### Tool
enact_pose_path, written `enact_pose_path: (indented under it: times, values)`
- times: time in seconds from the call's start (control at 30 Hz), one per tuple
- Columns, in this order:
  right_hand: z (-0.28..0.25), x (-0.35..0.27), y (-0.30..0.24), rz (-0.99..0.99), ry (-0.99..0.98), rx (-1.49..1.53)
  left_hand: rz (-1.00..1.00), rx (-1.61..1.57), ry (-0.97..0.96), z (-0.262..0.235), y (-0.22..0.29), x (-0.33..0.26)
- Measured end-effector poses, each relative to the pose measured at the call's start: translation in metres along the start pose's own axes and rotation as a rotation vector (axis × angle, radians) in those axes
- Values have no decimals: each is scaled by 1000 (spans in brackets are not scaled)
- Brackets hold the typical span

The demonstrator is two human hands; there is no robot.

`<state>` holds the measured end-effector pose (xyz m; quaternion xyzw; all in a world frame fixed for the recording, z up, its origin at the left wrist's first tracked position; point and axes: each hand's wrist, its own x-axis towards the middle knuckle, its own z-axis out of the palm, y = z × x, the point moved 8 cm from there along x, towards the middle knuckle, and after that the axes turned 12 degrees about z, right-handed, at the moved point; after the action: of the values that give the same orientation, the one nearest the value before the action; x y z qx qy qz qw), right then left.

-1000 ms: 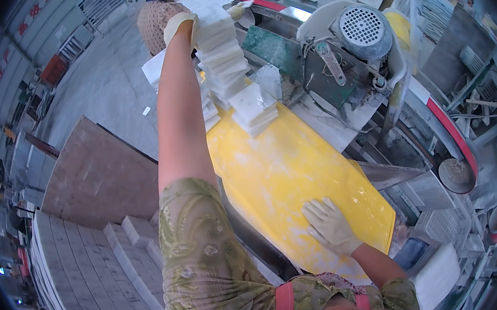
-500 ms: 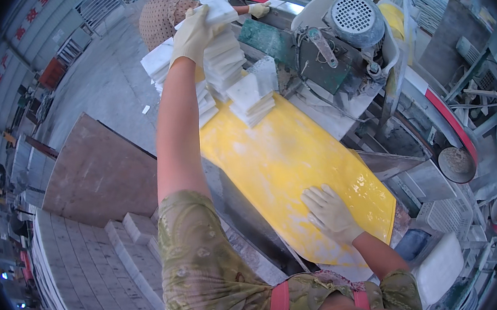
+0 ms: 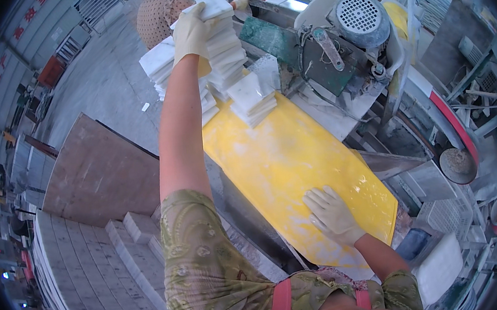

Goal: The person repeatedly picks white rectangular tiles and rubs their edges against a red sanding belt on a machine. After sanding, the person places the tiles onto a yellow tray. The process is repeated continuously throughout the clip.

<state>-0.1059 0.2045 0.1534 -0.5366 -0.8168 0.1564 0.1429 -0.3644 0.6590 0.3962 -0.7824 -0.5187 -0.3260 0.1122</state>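
Observation:
My left hand (image 3: 190, 35), in a pale glove, reaches far forward with its fingers round the left edge of a white stone tile (image 3: 216, 7). That tile rests on top of a tall stack of white tiles (image 3: 226, 54). Lower stacks stand on either side: one to the left (image 3: 158, 60) and a short one to the right (image 3: 251, 97). Gloved too, my right hand (image 3: 332, 216) lies flat, fingers stretched, on a wet yellow sheet (image 3: 273, 158) spread over the worktable. Nothing is in it.
A machine with a grey motor (image 3: 361, 13) stands beyond the table on the right. Another person (image 3: 164, 12) works behind the stacks. A brown board (image 3: 102, 170) leans at the left, above rows of grey blocks (image 3: 84, 263). A white basket (image 3: 449, 215) sits at the right.
The top tile has come down and back onto the tall stack, with my left hand still at its edge. My right hand has stayed put. The other person's hand has moved left, behind the stack.

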Motion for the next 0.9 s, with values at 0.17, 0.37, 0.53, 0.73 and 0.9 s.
enact_pose_path:
  times: [0.17, 0.37, 0.53, 0.73, 0.9]
  values:
    - [1, 0, 0, 0, -9, -19, -40, 16, -30, -20, 20, -9]
    - [0, 1, -1, -1, -1, 6, -42, -615, 211, -72, -18, -4]
    - [5, 3, 1, 21, -32, 15, 23, -88, 11, -68, -43, -8]
    - [12, -1, 5, 9, -44, -25, 299, -35, -154, -30, 36, 7]
    - [14, -1, 7, 27, -54, -13, -19, 47, -365, -31, 20, 1]
